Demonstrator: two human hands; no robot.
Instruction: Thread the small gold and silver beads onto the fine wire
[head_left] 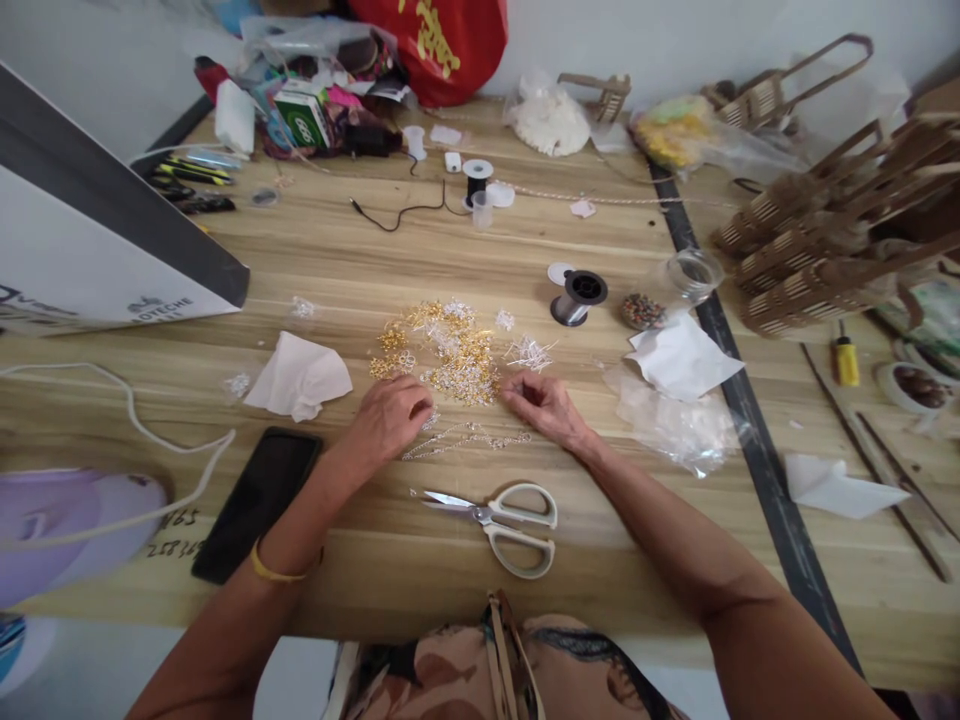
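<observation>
At left, a black phone (259, 505) lies near the left hand (391, 413), its fingers curled; whether they pinch anything, I cannot tell. Centrally, gold and silver pieces (469, 365) glitter in a loose, ragged-edged heap, a silvery chain (499, 441) below. Scissors (481, 514) lie nearer the table's front edge (375, 602), a gap parting them from the right hand (549, 406), fingers bent, grip unclear.

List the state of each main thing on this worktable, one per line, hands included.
Left hand: curled, contents unclear
Right hand: curled, contents unclear
Gold and silver pieces: loose, heaped
Chain: laid out
Scissors: blades slightly parted
Phone: screen dark
Large spool: upright
Clear jar: part-filled
Left white sheet: creased
</observation>
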